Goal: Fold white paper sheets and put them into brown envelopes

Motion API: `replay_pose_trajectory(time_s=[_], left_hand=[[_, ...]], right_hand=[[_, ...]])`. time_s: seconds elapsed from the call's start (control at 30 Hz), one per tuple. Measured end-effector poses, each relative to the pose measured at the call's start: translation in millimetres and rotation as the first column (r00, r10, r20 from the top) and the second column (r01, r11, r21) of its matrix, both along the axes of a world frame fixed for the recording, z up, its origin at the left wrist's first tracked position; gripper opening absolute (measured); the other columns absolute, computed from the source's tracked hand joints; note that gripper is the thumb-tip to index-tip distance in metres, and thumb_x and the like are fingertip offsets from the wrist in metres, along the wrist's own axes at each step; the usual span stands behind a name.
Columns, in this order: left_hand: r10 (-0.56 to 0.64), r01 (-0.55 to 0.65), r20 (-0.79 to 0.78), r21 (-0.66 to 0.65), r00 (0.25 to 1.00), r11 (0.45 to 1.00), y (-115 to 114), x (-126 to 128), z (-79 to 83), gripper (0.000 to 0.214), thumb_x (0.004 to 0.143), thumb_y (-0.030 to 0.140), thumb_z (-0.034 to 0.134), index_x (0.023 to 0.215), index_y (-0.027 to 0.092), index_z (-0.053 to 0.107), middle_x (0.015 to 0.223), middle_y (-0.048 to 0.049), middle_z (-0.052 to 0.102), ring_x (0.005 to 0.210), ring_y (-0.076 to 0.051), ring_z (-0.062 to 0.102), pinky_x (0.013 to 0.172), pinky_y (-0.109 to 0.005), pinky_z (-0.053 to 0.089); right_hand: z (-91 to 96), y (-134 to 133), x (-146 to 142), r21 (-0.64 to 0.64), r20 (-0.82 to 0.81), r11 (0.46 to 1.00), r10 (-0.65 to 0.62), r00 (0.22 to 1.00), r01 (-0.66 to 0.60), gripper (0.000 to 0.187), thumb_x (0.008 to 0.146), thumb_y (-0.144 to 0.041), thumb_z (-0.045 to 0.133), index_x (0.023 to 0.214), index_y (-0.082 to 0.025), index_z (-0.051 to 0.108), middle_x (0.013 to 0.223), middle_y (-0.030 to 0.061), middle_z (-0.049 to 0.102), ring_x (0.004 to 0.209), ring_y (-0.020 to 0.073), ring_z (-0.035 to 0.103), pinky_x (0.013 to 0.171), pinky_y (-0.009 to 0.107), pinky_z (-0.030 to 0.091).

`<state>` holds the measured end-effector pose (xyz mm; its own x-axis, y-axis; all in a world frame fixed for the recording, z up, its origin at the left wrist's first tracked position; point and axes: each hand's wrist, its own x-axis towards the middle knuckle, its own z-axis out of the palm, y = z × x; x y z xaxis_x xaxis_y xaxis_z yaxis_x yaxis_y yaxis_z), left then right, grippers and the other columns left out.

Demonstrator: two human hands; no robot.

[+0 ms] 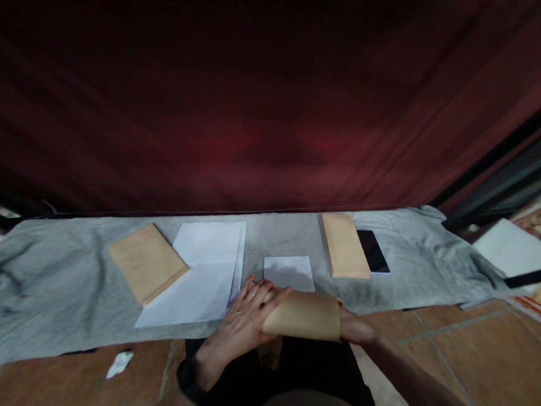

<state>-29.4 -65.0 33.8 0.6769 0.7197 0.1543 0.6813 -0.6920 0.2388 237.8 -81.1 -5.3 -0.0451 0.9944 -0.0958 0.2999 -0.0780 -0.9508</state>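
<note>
A brown envelope [304, 317] is held up in front of me, just above the near edge of a grey cloth [46, 298]. My left hand [243, 322] lies on the envelope's left end with its fingers stretched over it. My right hand [357, 329] grips the envelope's right end from behind, mostly hidden by it. A small folded white sheet [288, 273] lies on the cloth just beyond the envelope.
On the cloth lie a brown envelope [145, 261] at left, white sheets [201, 275] beside it, a stack of brown envelopes [344, 244] and a dark phone [373, 251] at right. A crumpled paper scrap [120, 363] sits on the tiled floor. A dark red curtain [262, 102] hangs behind.
</note>
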Motion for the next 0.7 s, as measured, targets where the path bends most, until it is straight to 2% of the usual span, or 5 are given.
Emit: replay_pose_trajectory(time_s=[0.13, 0.23, 0.43, 0.6, 0.7], left_hand=[[0.083, -0.079, -0.061, 0.055, 0.995, 0.995, 1, -11, 5.5, 0.098, 0.076, 0.028, 0.077, 0.157, 0.032, 0.021, 0.139, -0.0100, 0.051, 0.133, -0.032, 0.046, 0.120, -0.057, 0.022], [0.205, -0.191, -0.107, 0.131, 0.973, 0.973, 2, -31, 14.7, 0.097, 0.078, 0.027, 0.074, 0.158, 0.032, 0.019, 0.134, -0.0119, 0.053, 0.129, -0.033, 0.049, 0.118, -0.058, 0.024], [0.378, -0.361, -0.046, 0.210, 0.925, 0.909, 5, -81, 18.5, 0.094, 0.083, 0.041, 0.069, 0.159, 0.027, 0.015, 0.129, -0.0146, 0.053, 0.127, -0.035, 0.050, 0.115, -0.056, 0.029], [0.416, -0.403, -0.018, 0.215, 0.909, 0.890, 12, -104, -7.9, 0.101, 0.080, 0.047, 0.070, 0.159, 0.025, 0.011, 0.131, -0.0149, 0.052, 0.128, -0.035, 0.049, 0.115, -0.056, 0.030], [0.410, -0.395, -0.051, 0.179, 0.911, 0.901, 15, -112, -25.2, 0.104, 0.078, 0.047, 0.072, 0.159, 0.027, 0.010, 0.133, -0.0141, 0.052, 0.129, -0.034, 0.049, 0.115, -0.057, 0.028]], right_hand=[[11.1, 10, 24, -0.133, -0.133, 0.965, 0.210, 0.969, -0.227, 0.032, 0.087, -0.045, 0.070, 0.112, -0.025, 0.072, 0.109, 0.0053, 0.072, 0.098, 0.0242, 0.068, 0.084, 0.038, 0.057], [10.0, 27, 29, -0.153, -0.222, 0.979, 0.096, 0.970, -0.132, 0.043, 0.085, -0.047, 0.067, 0.122, -0.025, 0.068, 0.115, 0.0066, 0.072, 0.105, 0.0240, 0.066, 0.091, 0.039, 0.054], [-22.3, 56, 21, 0.037, 0.204, 0.987, -0.158, 0.966, 0.153, 0.046, 0.085, -0.051, 0.058, 0.115, -0.017, 0.065, 0.104, 0.0113, 0.070, 0.083, 0.0224, 0.069, 0.080, 0.038, 0.056], [-34.4, 60, -13, 0.150, 0.614, 0.975, -0.220, 0.758, 0.162, 0.041, 0.086, -0.044, 0.066, 0.114, -0.014, 0.059, 0.115, 0.0188, 0.064, 0.106, 0.0295, 0.066, 0.086, 0.036, 0.053], [-33.7, 63, -23, 0.124, 0.680, 0.979, -0.201, 0.705, 0.159, 0.040, 0.085, -0.044, 0.070, 0.110, -0.015, 0.057, 0.112, 0.0204, 0.064, 0.108, 0.0321, 0.066, 0.084, 0.035, 0.053]])
